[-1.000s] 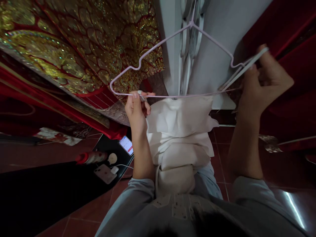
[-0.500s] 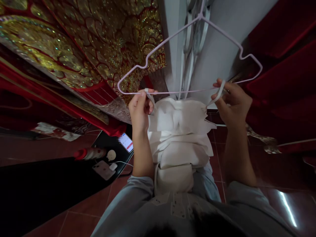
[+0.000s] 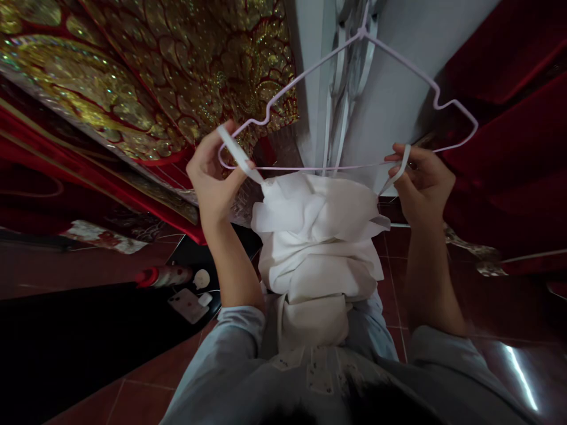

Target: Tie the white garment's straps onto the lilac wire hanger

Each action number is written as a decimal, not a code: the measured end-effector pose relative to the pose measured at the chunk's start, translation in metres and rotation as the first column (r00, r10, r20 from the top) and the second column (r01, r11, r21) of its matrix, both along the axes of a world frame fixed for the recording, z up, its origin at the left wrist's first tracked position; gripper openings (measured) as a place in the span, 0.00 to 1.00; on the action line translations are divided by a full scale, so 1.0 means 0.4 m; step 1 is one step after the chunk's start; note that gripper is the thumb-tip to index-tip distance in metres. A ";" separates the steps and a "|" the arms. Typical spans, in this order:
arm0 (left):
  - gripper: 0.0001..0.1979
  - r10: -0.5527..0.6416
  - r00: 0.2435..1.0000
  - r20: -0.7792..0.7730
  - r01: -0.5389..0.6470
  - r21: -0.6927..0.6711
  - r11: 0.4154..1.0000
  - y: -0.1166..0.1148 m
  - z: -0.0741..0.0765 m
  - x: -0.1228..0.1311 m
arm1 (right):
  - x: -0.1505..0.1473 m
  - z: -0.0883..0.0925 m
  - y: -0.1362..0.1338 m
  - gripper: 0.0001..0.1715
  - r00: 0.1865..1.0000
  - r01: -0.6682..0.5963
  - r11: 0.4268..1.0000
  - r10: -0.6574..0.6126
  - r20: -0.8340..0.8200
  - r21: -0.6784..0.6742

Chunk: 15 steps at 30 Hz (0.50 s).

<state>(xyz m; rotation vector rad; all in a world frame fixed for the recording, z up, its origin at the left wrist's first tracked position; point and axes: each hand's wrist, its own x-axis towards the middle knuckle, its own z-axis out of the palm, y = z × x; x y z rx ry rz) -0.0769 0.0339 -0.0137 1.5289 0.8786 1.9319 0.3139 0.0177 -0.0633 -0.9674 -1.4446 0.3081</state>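
A white garment (image 3: 319,265) with thin straps lies bunched in folds over my lap. Stretched between the thumb and fingertips of my left hand (image 3: 217,171) is its left strap (image 3: 237,150), held as an open loop at the left end of a pale pink hanger (image 3: 401,61). My right hand (image 3: 423,177) keeps the other white strap (image 3: 405,165) looped over its fingers, beside the hanger's bottom bar. Whether those fingers also pinch the bar I cannot tell. The hanger's top is at the upper edge of the view, in front of a grey door.
Gold sequined red garments (image 3: 177,77) hang on the left, with dark red cloth (image 3: 509,153) on the right. A black bench (image 3: 110,342) at lower left bears a phone (image 3: 188,305), a white charging case (image 3: 205,300) and a red-capped bottle (image 3: 163,275). Below are red floor tiles (image 3: 146,375).
My left hand has moved left and spread its strap into a wide loop around the hanger's end. The garment's upper left part has been pulled left. My right hand has hardly moved.
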 end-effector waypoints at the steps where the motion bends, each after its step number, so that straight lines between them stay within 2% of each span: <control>1: 0.20 -0.064 0.995 -0.070 0.060 -0.047 0.997 0.000 0.038 0.008 | -0.001 -0.005 0.002 0.29 1.000 0.004 1.000 -0.003 0.013 -0.011; 3: 0.11 -0.068 0.990 -0.123 0.049 -0.147 0.988 0.003 0.102 0.028 | -0.005 -0.014 0.003 0.28 0.999 0.020 0.999 -0.019 0.043 -0.026; 4: 0.11 -0.051 0.988 -0.144 0.026 -0.171 0.985 0.007 0.123 0.036 | -0.008 -0.017 0.002 0.27 0.998 0.023 0.999 -0.021 0.051 -0.025; 6: 0.14 -0.016 0.987 -0.158 -0.010 -0.166 0.986 0.017 0.137 0.047 | -0.014 -0.020 -0.002 0.27 0.999 0.003 1.000 -0.002 0.048 -0.021; 8: 0.14 0.009 0.998 -0.064 -0.016 -0.114 0.993 0.029 0.113 0.051 | -0.020 -0.018 -0.007 0.27 0.999 -0.020 1.000 0.020 0.025 -0.018; 9: 0.14 0.014 0.999 0.044 -0.009 -0.108 0.994 0.034 0.091 0.054 | -0.024 -0.015 -0.011 0.28 1.000 -0.023 1.000 0.023 0.014 -0.019; 10: 0.13 0.015 0.983 0.180 0.006 -0.118 0.993 0.038 0.065 0.059 | -0.029 -0.011 -0.015 0.28 1.000 -0.022 1.000 0.022 0.007 -0.022; 12: 0.13 -0.009 0.905 0.425 0.107 -0.208 0.972 0.041 0.013 0.076 | -0.040 -0.004 -0.024 0.28 1.000 -0.022 0.999 0.022 0.003 -0.029; 15: 0.29 -0.051 0.838 0.543 0.231 -0.269 0.935 0.035 -0.034 0.114 | -0.044 -0.007 -0.028 0.28 0.998 -0.058 0.997 0.060 0.026 -0.052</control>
